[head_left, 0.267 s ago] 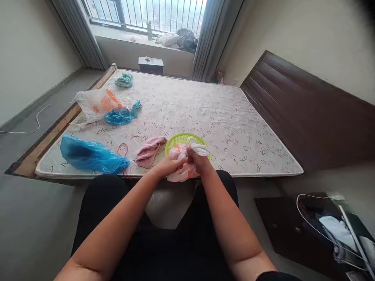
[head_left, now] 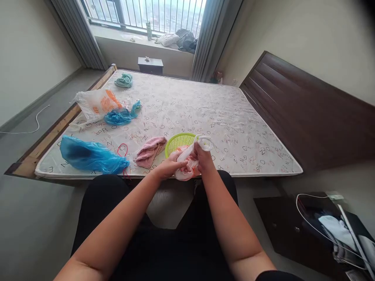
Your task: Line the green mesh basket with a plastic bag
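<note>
Between left hand [head_left: 170,165] and right hand [head_left: 204,158], the bag [head_left: 187,173]; just beyond both, the basket [head_left: 177,140] on the mattress [head_left: 181,103]; left of them, the cloth [head_left: 150,151]; far to their right, the headboard [head_left: 301,103].

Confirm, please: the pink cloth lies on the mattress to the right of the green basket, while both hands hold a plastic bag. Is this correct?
Not quite: in the head view, the pink cloth lies to the left of the green basket. It is indeed on the mattress, and the left hand and right hand both hold a plastic bag.
</note>
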Demonstrator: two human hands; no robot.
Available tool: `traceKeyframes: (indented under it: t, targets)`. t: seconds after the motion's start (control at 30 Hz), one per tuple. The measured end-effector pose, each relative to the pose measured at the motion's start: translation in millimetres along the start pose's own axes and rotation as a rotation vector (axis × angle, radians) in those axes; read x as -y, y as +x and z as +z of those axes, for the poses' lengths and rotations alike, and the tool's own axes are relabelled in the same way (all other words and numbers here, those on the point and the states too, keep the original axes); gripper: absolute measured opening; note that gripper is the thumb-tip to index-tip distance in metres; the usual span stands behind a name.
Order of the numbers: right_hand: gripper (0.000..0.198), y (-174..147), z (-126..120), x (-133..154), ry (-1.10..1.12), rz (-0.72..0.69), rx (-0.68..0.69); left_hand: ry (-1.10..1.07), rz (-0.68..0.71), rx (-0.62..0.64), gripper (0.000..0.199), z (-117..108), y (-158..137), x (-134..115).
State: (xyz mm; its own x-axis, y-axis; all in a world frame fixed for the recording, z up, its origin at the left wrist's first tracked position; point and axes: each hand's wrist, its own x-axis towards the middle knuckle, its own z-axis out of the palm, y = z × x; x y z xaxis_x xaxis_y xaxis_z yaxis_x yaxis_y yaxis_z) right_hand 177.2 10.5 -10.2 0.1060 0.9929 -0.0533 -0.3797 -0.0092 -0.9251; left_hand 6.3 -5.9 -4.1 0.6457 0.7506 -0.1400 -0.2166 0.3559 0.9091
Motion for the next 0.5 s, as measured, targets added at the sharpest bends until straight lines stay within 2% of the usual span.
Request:
traceKeyframes:
  t: [0.1,0.17,0.23,0.33,0.4,0.5]
  targets:
    - [0.065,0.8,-0.1,0.1,0.049,0.000,-0.084,-0.185,-0.014,0.093,0.071,-3.0,-2.5,5.9]
    - [0.065,1.6,-1.1,-1.2,0.065,0.003,-0.122,-0.246,-0.020,0.097,0.076,-6.1,-3.1,8.5]
    - [0.065,2.6,-2.3,-3.0,0.072,0.013,-0.144,-0.255,-0.025,0.082,0.065,-8.8,-2.3,9.5]
    - [0.064,5.0,-3.9,-5.9,0.085,0.050,-0.172,-0.164,-0.053,0.084,0.033,-11.5,1.5,8.5]
    - [0.062,7.4,-4.7,-8.0,0.102,0.063,-0.197,-0.113,-0.053,0.016,0.021,-13.0,5.3,7.3]
    - [0.052,10.6,-4.2,-12.0,0.110,0.045,-0.248,-0.175,0.052,-0.242,0.024,-16.0,11.2,6.7]
